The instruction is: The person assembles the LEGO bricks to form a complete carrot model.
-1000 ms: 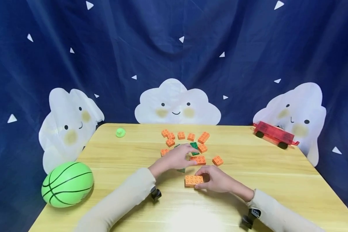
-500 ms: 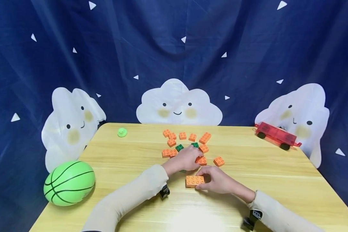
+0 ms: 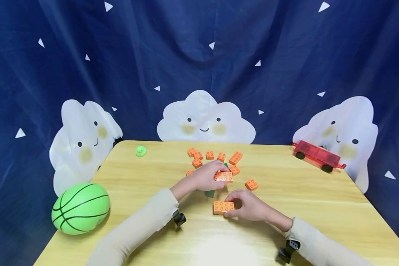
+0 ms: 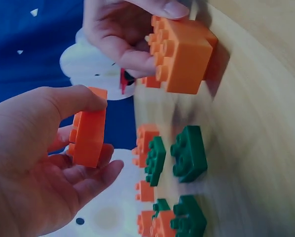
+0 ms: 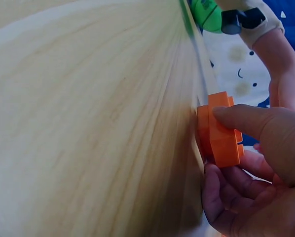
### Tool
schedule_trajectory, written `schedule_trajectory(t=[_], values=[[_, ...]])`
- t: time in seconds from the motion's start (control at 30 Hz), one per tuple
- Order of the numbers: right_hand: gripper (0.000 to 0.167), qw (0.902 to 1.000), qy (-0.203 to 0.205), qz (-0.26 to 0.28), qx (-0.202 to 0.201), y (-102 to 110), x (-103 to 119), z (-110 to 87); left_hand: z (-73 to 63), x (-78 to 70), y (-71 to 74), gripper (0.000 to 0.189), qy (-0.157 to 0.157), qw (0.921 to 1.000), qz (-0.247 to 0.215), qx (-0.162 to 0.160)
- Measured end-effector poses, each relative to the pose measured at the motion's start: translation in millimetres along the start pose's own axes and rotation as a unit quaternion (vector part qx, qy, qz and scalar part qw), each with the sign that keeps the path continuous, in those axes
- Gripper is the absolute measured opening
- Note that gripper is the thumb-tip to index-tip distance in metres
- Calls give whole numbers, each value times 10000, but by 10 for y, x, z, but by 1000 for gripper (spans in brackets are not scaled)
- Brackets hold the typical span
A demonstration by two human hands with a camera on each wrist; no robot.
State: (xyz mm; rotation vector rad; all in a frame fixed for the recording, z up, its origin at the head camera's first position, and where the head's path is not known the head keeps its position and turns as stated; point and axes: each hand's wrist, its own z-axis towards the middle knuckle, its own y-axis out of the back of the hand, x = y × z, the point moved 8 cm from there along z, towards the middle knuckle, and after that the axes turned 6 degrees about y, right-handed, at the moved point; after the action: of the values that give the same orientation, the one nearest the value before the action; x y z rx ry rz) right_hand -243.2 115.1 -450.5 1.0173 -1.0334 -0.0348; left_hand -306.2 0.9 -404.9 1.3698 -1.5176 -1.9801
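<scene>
My left hand [image 3: 204, 176] pinches an orange building brick [image 3: 224, 177] by its ends, raised above the table. In the left wrist view this brick [image 4: 90, 140] is tilted, with thumb and fingers at opposite ends. Lower and nearer, my right hand [image 3: 252, 207] grips two stacked orange bricks [image 3: 218, 208] by their right end. The right wrist view shows the stack [image 5: 222, 131] on the table, the upper brick overhanging the lower one. Green bricks [image 4: 190, 154] lie below the left hand, which partly hides them in the head view.
Several loose orange bricks [image 3: 235, 158] lie farther back, with one [image 3: 251, 184] to the right. A green ball [image 3: 81, 209] sits at the left edge, a green duck [image 3: 141, 151] at the back left, a red toy wagon [image 3: 317, 154] at the back right.
My left hand reached right to an orange brick on the table, took hold of it and lifted it, drawing slightly back left. My right hand and its stacked bricks stay in place.
</scene>
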Motion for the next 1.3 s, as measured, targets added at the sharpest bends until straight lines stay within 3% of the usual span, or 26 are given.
schedule_trajectory(t=[0.33, 0.67, 0.97, 1.3], values=[[24, 9998, 165, -46, -44, 14, -13, 25, -272, 140, -21, 39, -49, 9990, -413, 170], [22, 9997, 233, -62, -3, 41, -11, 111, -486, 145, -82, 37, -218, 9983, -506, 194], [21, 9999, 153, -1, 38, 38, -47, 112, -559, 143, -136, 34, -195, 9985, -269, 438], [23, 9997, 112, 177, 96, 13, -54, 79, -585, 118, -212, 32, -329, 9987, -269, 287]])
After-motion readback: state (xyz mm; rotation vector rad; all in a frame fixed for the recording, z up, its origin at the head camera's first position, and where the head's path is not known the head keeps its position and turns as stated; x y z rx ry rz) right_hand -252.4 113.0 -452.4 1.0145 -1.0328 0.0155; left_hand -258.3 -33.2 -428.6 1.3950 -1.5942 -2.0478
